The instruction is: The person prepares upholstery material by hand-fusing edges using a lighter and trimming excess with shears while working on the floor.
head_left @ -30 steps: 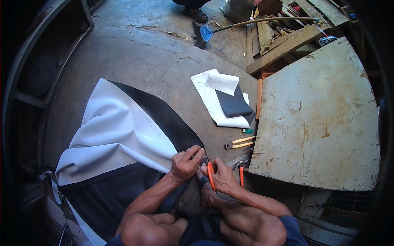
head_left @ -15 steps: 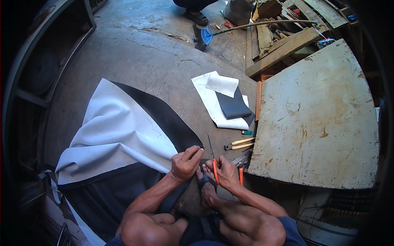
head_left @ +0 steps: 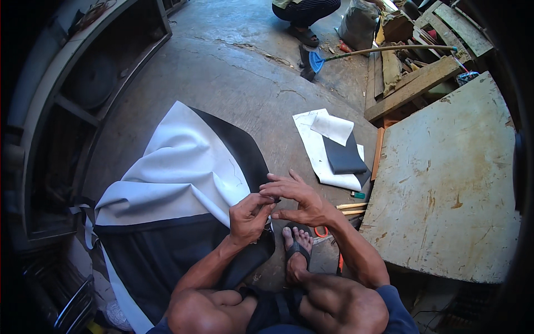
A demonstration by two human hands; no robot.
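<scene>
A large sheet of synthetic leather (head_left: pixel 172 167), white on one face and black on the other, lies in folds over the floor at my left. My left hand (head_left: pixel 246 220) is closed in a pinch on its near right edge. Right beside those fingertips is my right hand (head_left: pixel 303 201), its fingers stretched out and the thumb apart. A small dark bit of material shows between the two hands; whether the right fingers touch it is hard to make out. The scissors, with an orange handle loop (head_left: pixel 321 231), lie on the floor by my sandalled foot (head_left: pixel 297 250), partly hidden by my right arm.
Offcuts of white and black sheet (head_left: pixel 308 142) lie ahead, near a green lighter (head_left: pixel 357 195) and yellow-handled pincers (head_left: pixel 351 209). A worn pale board (head_left: pixel 439 183) fills the right side. Farther off are a blue rake (head_left: pixel 316 62), scrap wood (head_left: pixel 409 78) and a crouching person (head_left: pixel 306 14).
My right hand has let go of the scissors, now on the floor, and has come over to my left hand with its fingers spread. The whole view has shifted, moving the scene rightward.
</scene>
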